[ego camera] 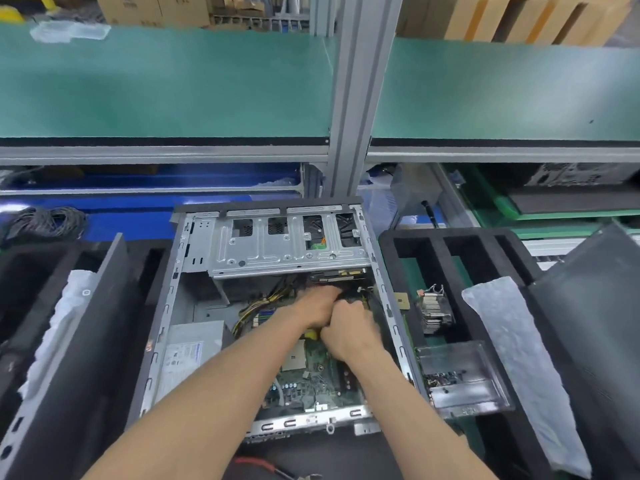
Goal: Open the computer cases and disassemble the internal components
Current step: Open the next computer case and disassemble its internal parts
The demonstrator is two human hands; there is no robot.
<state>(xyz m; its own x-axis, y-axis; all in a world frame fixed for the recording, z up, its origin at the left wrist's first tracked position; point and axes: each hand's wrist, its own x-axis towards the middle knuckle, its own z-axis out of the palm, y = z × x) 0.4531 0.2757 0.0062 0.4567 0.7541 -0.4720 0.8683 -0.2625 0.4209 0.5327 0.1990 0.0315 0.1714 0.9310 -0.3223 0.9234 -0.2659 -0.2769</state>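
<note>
- Head view: the computer case (277, 306) is laid open in the middle of the tabletop.
- The left hand (317, 306) and right hand (349, 332) are curled inside it; what is gripped cannot be told.
- The dark cables (356, 293) are likely being unplugged; a gentle pull is needed next.
</note>
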